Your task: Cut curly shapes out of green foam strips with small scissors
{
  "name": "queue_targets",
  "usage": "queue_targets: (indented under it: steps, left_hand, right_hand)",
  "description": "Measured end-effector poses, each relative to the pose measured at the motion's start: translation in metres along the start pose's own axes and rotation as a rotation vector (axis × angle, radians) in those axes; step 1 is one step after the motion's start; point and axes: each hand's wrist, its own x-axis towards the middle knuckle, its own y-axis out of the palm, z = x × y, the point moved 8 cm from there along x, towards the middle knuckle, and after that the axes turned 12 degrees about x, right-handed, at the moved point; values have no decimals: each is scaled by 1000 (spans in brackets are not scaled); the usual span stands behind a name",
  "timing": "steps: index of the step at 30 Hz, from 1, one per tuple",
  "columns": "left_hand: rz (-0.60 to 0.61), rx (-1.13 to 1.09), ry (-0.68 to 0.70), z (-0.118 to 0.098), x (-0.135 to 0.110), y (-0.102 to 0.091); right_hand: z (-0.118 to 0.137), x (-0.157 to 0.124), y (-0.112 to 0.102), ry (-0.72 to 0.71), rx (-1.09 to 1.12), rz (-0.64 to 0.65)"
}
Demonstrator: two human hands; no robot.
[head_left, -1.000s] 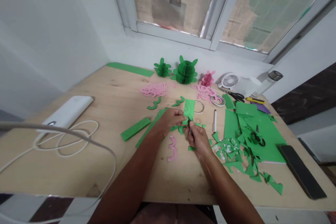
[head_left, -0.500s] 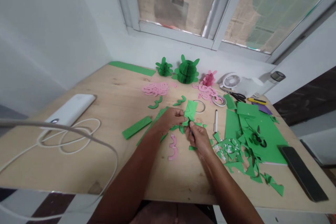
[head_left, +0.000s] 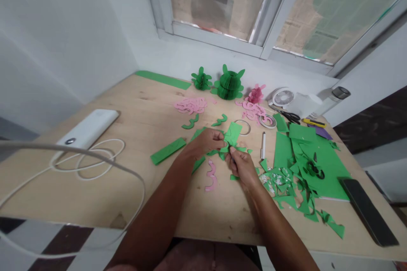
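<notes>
Both hands meet over the middle of the wooden table (head_left: 95,203). My left hand (head_left: 206,140) pinches a piece of green paper (head_left: 232,133) at its left edge, fingers closed on it. My right hand (head_left: 241,163) is closed just below that paper, gripping a small dark tool whose shape I cannot make out. A pink wavy cut-out (head_left: 211,175) lies on the table right under my hands. Green strips (head_left: 167,150) lie to the left of my left hand.
Green paper sheets and scraps (head_left: 305,165) cover the right side, with a black phone (head_left: 369,211) beyond. A white pen (head_left: 263,145), tape roll (head_left: 266,121), scissors (head_left: 288,115), small fan (head_left: 282,96), paper models (head_left: 228,84) and pink cut-outs (head_left: 190,105) lie behind. A white power bank (head_left: 87,129) with cable lies left.
The hands stay together on the green paper; the piece has tilted slightly. The camera has shifted, so the table sits a little more to the right and higher in view.
</notes>
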Motion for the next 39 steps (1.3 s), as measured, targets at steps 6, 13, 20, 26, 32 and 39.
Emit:
queue_targets:
  steps: [6, 13, 20, 26, 32, 39]
  left_hand:
    - [-17, -35, -29, 1, -1, 1]
    - [-59, -153, -29, -3, -1, 3]
    - [-29, -104, -24, 0, -1, 4]
    - [-14, -91, -22, -3, -3, 3]
    - [-6, -26, -17, -2, -2, 3]
    - [25, -5, -37, -1, -2, 2]
  right_hand:
    - [-3, 2, -4, 11, 19, -19]
    - [-2, 0, -4, -28, 53, -46]
    - [-1, 0, -3, -29, 39, -25]
    - [-4, 2, -4, -9, 14, -15]
    - [-5, 3, -4, 14, 4, -5]
    - [0, 1, -2, 1, -28, 12]
